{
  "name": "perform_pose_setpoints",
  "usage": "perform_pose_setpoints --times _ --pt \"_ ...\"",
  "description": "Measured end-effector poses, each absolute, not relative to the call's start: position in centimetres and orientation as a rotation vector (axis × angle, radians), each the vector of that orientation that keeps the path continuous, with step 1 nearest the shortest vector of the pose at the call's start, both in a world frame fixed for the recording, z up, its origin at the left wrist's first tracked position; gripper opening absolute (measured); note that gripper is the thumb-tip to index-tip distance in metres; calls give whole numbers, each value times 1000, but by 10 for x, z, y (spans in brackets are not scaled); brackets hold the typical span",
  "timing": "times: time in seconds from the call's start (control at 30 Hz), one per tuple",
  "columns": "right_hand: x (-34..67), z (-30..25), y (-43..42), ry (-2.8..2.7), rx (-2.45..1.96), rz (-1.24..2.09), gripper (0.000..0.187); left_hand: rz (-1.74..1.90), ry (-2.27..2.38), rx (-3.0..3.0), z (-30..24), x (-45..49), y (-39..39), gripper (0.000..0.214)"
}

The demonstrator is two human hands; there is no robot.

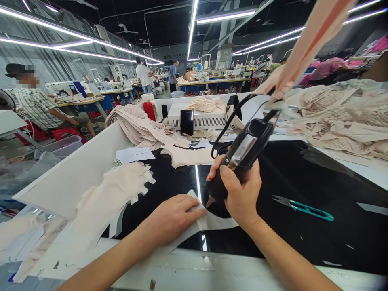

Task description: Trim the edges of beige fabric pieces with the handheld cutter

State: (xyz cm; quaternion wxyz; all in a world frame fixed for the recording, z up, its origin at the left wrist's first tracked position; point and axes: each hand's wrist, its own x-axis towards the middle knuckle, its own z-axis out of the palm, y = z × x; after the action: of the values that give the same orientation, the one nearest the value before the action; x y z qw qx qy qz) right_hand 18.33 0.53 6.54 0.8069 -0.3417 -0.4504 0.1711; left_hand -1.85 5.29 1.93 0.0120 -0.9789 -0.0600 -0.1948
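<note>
My right hand (242, 190) is wrapped round a black corded hand tool (248, 141) with a silver metal plate on its side. The tool tilts, its rounded lower end close above the table; its exact kind is not clear. Its cable (228, 125) loops to the left, and a pale pink fabric strip (306, 52) is tied at its upper end. My left hand (176, 216) lies flat with fingers stretched out, pressing a narrow pale fabric piece (220, 223) on the glossy black tabletop (273, 238). That hand's thumb is hidden.
Teal thread snips (312, 210) lie at the right. Pale fabric pieces (115, 186) are heaped at the left, with a larger pile (348, 117) at the far right. A phone (187, 122) leans against a white vented box (209, 120). Several people sit or stand beyond.
</note>
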Motion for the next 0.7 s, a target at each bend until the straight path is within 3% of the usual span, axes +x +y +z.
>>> perform_pose_setpoints --times 0.3,0.7 --pt "206 64 -29 -935 -766 338 36 -695 -194 -3142 29 -8 38 26" --pt "205 61 -45 -892 -826 305 40 -436 -404 -3211 27 0 16 17"
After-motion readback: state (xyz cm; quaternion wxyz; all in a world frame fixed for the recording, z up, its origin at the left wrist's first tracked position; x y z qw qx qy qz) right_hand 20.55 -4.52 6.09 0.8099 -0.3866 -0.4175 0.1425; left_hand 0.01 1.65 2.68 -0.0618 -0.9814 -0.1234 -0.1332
